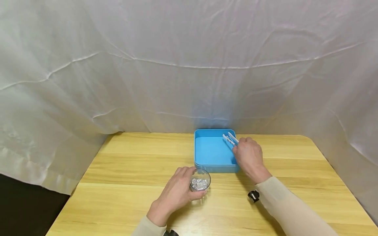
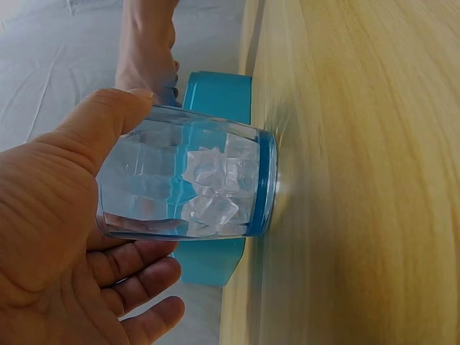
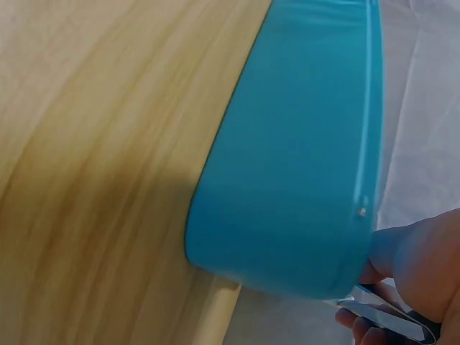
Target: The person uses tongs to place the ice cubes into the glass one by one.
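A clear drinking glass [image 1: 207, 181] stands upright on the table in front of the blue box, with several clear ice-like cubes [image 2: 215, 183] in its lower part. My left hand [image 1: 175, 190] grips the glass from its left side, thumb on the near side and fingers on the far side. White tongs [image 1: 232, 139] are held in my right hand [image 1: 250, 155] at the right edge of the open blue box [image 1: 217, 168]. The tong tips point over the box's back right corner, a little apart, with nothing visible between them. In the right wrist view the box wall [image 3: 287, 158] hides most of the tongs.
The box sits near the back edge of the wooden table [image 1: 127, 203]. A pale fabric curtain [image 1: 177, 88] hangs behind the table and along its sides. A small black device [image 1: 253, 196] is strapped at the right wrist.
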Motion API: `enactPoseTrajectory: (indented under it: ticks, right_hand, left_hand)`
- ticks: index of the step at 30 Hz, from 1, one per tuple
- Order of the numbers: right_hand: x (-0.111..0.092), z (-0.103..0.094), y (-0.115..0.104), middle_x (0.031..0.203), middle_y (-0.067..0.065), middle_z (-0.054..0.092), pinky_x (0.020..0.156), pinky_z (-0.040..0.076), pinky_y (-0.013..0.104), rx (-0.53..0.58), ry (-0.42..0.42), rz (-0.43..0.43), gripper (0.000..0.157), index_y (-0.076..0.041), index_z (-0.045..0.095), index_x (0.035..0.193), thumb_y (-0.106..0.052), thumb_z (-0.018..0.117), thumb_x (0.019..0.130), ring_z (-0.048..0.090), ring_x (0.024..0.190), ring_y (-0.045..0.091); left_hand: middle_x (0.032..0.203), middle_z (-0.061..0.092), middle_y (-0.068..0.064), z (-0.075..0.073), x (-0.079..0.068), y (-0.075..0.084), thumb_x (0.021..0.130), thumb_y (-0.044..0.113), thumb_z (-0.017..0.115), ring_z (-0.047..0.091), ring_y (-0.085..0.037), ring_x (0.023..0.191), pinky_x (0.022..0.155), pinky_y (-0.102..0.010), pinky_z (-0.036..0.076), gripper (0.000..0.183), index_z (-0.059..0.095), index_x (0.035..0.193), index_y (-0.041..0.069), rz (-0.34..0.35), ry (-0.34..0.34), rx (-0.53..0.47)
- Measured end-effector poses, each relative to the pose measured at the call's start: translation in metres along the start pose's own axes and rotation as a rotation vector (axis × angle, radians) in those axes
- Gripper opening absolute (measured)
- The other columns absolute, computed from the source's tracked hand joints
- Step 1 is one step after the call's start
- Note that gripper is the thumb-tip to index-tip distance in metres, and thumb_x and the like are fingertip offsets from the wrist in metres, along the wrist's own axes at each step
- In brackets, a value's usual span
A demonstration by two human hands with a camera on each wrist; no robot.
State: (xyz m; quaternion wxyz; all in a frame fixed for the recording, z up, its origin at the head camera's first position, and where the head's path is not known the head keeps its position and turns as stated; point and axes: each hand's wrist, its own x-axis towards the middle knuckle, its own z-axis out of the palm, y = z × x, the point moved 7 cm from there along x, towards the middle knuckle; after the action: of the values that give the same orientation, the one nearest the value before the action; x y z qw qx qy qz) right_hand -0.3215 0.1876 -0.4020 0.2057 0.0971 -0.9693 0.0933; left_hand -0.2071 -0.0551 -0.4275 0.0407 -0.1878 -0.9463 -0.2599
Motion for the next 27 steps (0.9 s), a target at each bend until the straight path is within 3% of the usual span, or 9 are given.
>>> enactPoseTrajectory:
  ticks: [10,18,27]
  right_hand:
    - [0.002,0.011,-0.004,0.07,0.014,0.05,0.051,0.047,0.041,-0.005,-0.028,0.018,0.027,0.007,0.06,0.081,-0.015,0.066,0.096,0.048,0.059,0.028]
    - [0.005,0.008,-0.006,0.067,0.014,0.05,0.049,0.047,0.042,-0.044,0.037,-0.013,0.028,0.006,0.057,0.074,-0.011,0.062,0.096,0.048,0.057,0.028]
    - [0.004,0.014,-0.001,0.07,0.015,0.051,0.052,0.05,0.041,-0.046,-0.033,0.005,0.026,0.007,0.06,0.078,-0.011,0.061,0.096,0.049,0.06,0.029]
  left_hand:
    - [0.131,0.067,-0.005,0.0,0.0,0.0,0.083,0.051,0.087,0.058,-0.02,0.12,0.1,-0.039,0.056,0.08,0.059,0.142,0.006,0.003,0.006,0.007]
    - [0.13,0.067,-0.006,0.002,0.0,0.0,0.083,0.051,0.087,0.058,-0.02,0.12,0.099,-0.039,0.056,0.08,0.059,0.142,0.005,0.003,0.003,0.001]
    - [0.13,0.067,-0.005,0.003,0.001,0.0,0.083,0.051,0.087,0.058,-0.019,0.12,0.1,-0.038,0.056,0.08,0.059,0.142,0.006,0.007,0.001,0.006]
